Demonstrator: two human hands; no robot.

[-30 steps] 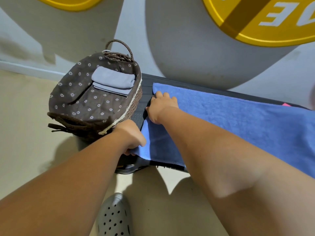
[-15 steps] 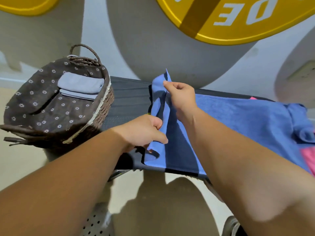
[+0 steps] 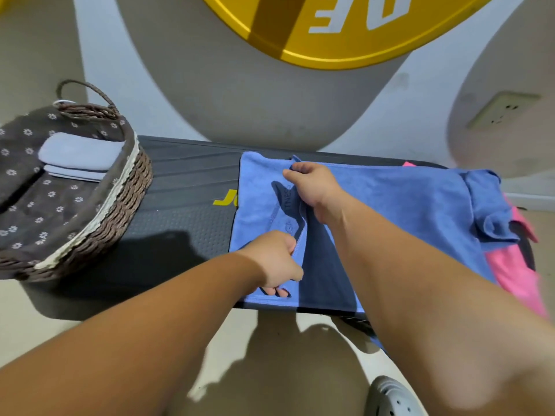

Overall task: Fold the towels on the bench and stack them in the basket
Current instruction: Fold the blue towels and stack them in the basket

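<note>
Risk, slip: only light pinches on the flap of the blue towel [image 3: 405,211]; a loosened pinch probably drops that corner short and skews the fold.
Risk, sag: flap slack and dipped between the two hands; likely a wrinkle trapped inside the fold unless pulled taut before laying down.
Risk, drag: near right part of the towel hangs past the front of the bench [image 3: 180,205]; a hard tug rightward could slide the whole sheet or ruck the pink towel [image 3: 516,274] under its right end.
Towel position: spread lengthwise over the right part of the bench, left end lifted and turned over toward the right, well apart from the basket [image 3: 126,187].
Left hand [image 3: 274,262]: curled at the near edge, thumb above and fingers [image 3: 277,292] below, pinching the flap's near corner.
Right hand [image 3: 315,187]: at the far edge, fingertips [image 3: 292,171] pressed together on the flap's far corner; thumb hidden beneath.
Towel against fingers: flap edge runs between the two pinches, cloth draped under both palms.
Basket: at the bench's left end, grey towels [image 3: 78,151] folded and stacked inside.
</note>
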